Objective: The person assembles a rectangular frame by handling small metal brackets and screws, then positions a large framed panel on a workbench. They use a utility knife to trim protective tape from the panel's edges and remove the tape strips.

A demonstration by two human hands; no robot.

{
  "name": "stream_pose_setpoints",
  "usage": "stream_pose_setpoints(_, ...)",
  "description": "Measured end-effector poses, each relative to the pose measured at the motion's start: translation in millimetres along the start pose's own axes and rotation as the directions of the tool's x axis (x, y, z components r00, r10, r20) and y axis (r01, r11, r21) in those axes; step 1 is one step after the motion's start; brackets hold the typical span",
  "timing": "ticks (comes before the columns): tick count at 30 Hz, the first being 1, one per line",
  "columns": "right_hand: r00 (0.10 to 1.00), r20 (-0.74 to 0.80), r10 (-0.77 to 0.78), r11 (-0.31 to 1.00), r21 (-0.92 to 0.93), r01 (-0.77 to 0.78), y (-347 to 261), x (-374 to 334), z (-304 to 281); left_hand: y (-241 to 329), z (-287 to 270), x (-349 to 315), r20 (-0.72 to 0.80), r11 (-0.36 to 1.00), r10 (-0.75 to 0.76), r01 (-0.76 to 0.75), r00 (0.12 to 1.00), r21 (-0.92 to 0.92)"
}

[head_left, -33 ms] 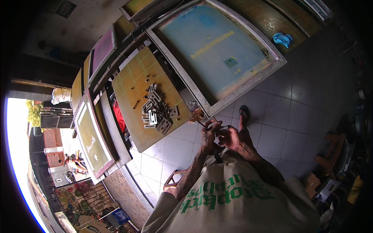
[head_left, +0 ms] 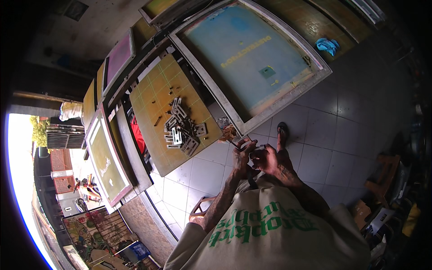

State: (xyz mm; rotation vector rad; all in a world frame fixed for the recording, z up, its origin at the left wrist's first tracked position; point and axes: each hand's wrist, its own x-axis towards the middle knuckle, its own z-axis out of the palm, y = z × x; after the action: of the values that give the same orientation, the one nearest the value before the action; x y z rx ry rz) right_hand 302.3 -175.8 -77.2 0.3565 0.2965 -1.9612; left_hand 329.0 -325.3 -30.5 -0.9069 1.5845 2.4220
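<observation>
My left hand (head_left: pixel 241 156) is closed, with a thin dark rod (head_left: pixel 233 144) poking out past its fingers toward the board. Close beside it, my right hand (head_left: pixel 268 160) is also closed, its fingertips pinched near the left hand's. Whatever small dark piece it grips is mostly hidden by the fingers. Ahead and to the left, a yellowish board (head_left: pixel 155 148) with a pale green grid carries a heap of slotted metal plates (head_left: pixel 176 135). Small dark screws (head_left: pixel 157 120) lie scattered around the heap.
A large framed printing screen (head_left: pixel 252 58) juts out just beyond my hands. Another framed screen (head_left: pixel 105 159) stands left of the board. A blue cloth (head_left: pixel 327 46) lies at the far right. Below are a tiled floor (head_left: pixel 315 130) and a wooden stool (head_left: pixel 382 177) at right.
The fingers of my right hand have shifted very slightly. Everything else stays where it was.
</observation>
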Motion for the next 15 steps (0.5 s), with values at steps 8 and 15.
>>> stream_pose_setpoints(8,0.965,-0.250,-0.076,0.991,-0.122,0.046,6.0,6.3,-6.7,12.3,5.0,-6.4,0.037,0.998,0.016,-0.019,0.999,0.067)
stream_pose_setpoints(15,0.965,-0.259,-0.034,0.994,-0.107,0.006,2.3,0.8,16.3,11.8,4.9,-5.4,0.005,1.000,-0.029,0.029,1.000,0.003)
